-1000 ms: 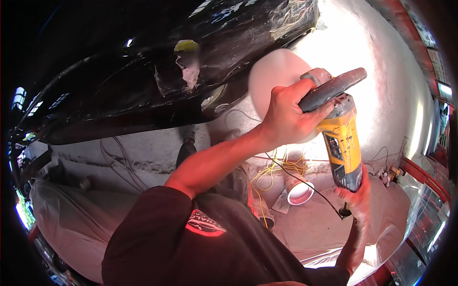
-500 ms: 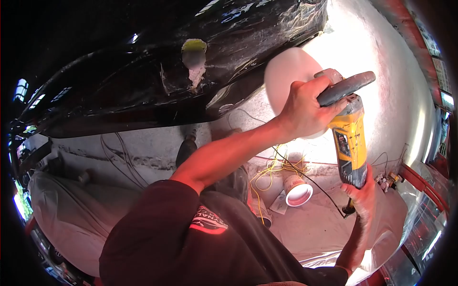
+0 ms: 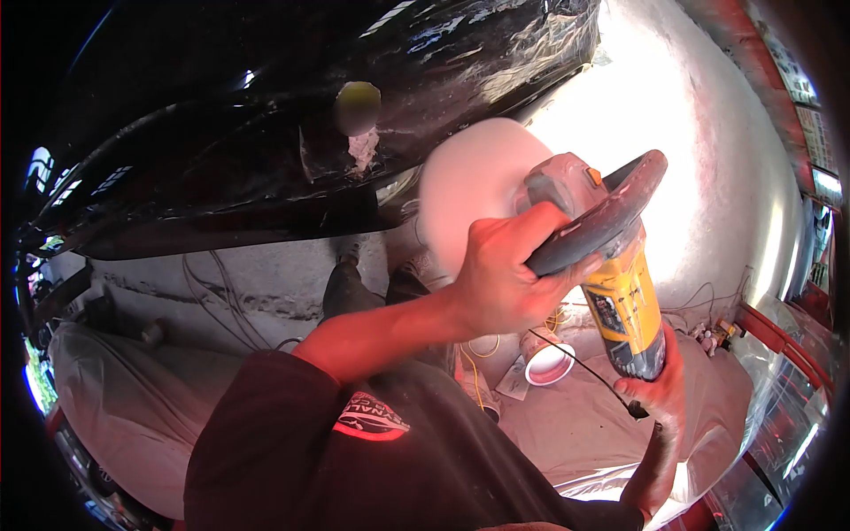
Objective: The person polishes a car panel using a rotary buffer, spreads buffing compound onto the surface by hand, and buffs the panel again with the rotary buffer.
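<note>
A yellow and grey power polisher [image 3: 627, 305] is held between my two hands, tilted. My left hand [image 3: 509, 270] is closed around its black loop handle [image 3: 611, 212], near the head. Lower down, my right hand [image 3: 662, 380] wraps round the rear end of the body, where a dark cable hangs off. The large round pale pad [image 3: 474, 181] on the tool's head looks smooth and blurred. Behind it is a brightly lit white curved surface [image 3: 651, 97], and beside it a glossy black sheet [image 3: 221, 168]. Whether the pad touches the white surface I cannot tell.
An open tub with a white inside [image 3: 549, 365] stands below the tool, near a yellow cord [image 3: 478, 376]. Grey covering [image 3: 115, 389] spreads at the lower left. Dark cables [image 3: 226, 296] trail over the floor. A red beam [image 3: 788, 341] runs at the right.
Both hands first moved the polisher slightly right, then back left. The head, pad and my left hand are now lower and further left, and more of the tool's head shows.
</note>
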A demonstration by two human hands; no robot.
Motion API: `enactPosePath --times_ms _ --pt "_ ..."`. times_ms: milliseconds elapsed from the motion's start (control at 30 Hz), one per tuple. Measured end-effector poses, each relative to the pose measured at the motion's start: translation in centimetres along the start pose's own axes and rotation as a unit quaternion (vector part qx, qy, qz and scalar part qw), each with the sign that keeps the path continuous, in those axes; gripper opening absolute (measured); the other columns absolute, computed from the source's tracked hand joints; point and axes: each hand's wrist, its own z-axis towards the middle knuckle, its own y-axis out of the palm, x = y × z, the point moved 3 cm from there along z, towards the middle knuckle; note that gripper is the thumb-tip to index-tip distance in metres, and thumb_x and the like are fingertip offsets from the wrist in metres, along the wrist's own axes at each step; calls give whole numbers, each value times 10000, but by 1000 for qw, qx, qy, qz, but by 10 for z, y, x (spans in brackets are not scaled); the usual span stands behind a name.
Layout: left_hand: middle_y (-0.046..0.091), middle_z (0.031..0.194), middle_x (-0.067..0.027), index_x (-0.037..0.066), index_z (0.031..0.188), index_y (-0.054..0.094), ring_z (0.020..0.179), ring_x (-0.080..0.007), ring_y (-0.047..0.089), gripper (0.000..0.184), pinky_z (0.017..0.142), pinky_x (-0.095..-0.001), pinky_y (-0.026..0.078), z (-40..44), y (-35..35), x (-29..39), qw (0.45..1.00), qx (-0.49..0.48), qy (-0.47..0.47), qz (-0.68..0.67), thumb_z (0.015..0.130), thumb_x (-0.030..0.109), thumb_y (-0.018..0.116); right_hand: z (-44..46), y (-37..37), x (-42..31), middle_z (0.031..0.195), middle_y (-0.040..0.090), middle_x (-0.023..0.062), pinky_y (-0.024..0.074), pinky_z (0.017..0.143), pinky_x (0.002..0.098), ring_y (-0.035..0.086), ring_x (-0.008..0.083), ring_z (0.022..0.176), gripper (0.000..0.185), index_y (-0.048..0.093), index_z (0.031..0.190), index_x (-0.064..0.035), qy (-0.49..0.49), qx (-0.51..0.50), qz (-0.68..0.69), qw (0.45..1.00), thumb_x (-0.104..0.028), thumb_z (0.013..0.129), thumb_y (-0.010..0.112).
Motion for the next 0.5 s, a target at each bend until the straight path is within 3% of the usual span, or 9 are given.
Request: enactPosePath --times_ms 267,367,400,500 --pt "702 822 -133 -4 973 648 715 -259 723 189 658 -342 538 47 45 -46 996 -6 74 -39 859 43 792 31 -24 24 1240 645 66 483 998 313 616 162 1122 1118 465 1437 33 -20 43 0 999 -390 574 1035" --pt "703 818 -131 1 979 653 723 -234 728 198 661 -332 539 60 62 -65 995 -1 83 -60 856 55 799 41 -30 31 1221 650 60 485 985 313 615 158 1096 1091 472 1425 33 6 53 -10 999 -387 587 1030" --pt "747 872 -128 -22 1047 700 752 -108 671 236 708 -288 539 59 60 -62 998 -23 41 -39 869 78 819 42 -30 32 1202 655 56 488 971 311 615 153 1071 1085 477 1414 36 -5 56 -9 998 -400 588 1029" --pt "744 863 -127 -22 1050 700 759 -112 678 233 708 -288 540 54 61 -62 997 1 53 -61 870 69 815 40 -30 33 1197 657 58 488 973 311 620 155 1068 1102 481 1415 35 -5 42 -22 999 -425 577 1030"
